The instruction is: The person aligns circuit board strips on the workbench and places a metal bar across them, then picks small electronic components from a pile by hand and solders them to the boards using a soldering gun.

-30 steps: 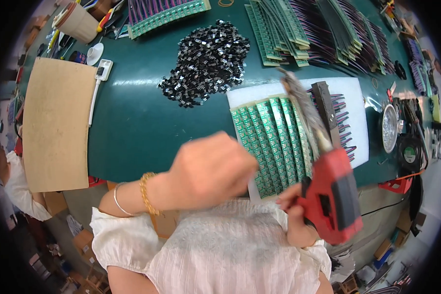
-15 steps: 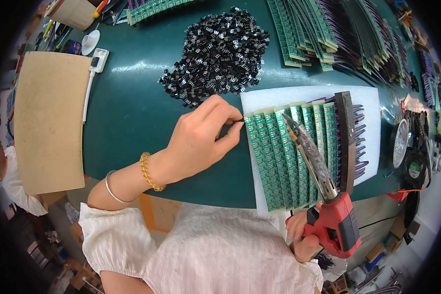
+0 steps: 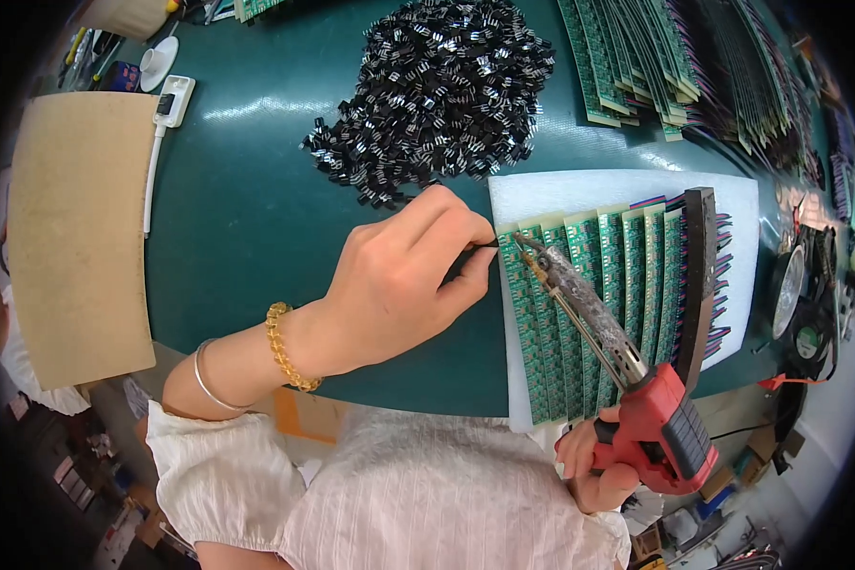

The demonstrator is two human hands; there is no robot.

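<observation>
My left hand is closed in a pinch at the top left corner of the leftmost green circuit board strip. Between its thumb and forefinger sits a small black part, mostly hidden, like the pin connectors heaped nearby. My right hand is wrapped round the red and black handle of a soldering gun. Its long barrel slants up and left, the tip over the same strip's top end, close to the left fingertips. Several strips overlap in a row on a white foam sheet, with a dark bar lying across the rightmost ones.
A heap of black pin connectors lies beyond my left hand. More board strips with wires stack at the far right. A brown board and a white power strip are at left; a round metal dish stands right.
The soldering tip has shifted left across the strips, toward the leftmost one and my left fingertips. My left hand keeps its pinch at the strip's corner. The whole view has shifted slightly.
</observation>
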